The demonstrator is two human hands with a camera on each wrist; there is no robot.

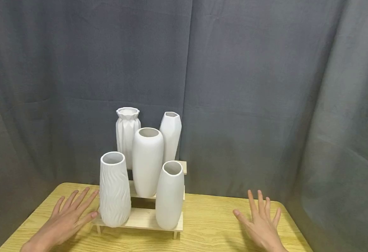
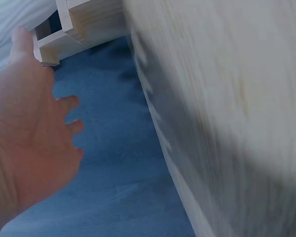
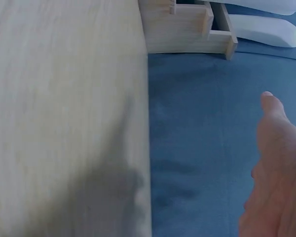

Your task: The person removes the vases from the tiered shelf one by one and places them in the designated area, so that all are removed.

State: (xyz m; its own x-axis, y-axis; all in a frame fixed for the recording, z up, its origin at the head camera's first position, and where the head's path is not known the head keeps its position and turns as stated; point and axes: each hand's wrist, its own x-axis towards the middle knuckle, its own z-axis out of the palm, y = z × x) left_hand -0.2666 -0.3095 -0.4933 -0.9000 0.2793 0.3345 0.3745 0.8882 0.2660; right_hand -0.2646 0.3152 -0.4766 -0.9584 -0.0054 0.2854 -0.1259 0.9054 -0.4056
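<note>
Five is above the count I give, so several white vases stand on a stepped wooden rack [image 1: 140,217]. On its lowest step are a wavy-textured vase [image 1: 115,196] at left and a smooth slim vase [image 1: 169,199] at right. A smooth rounded vase [image 1: 147,164] occupies the middle step. Behind it rise a pleated vase [image 1: 125,136] with a flared rim and a faceted vase [image 1: 172,134]. My left hand [image 1: 65,222], fingers spread, is just left of the wavy vase and holds nothing. Well to the right of the rack, my right hand [image 1: 261,225] is spread and holds nothing.
The rack stands on a light wood-grain table [image 1: 209,217] with rounded back corners. A dark grey curtain [image 1: 234,105] hangs behind the table and along its sides. In the right wrist view, the hand's shadow falls on the tabletop [image 3: 64,98].
</note>
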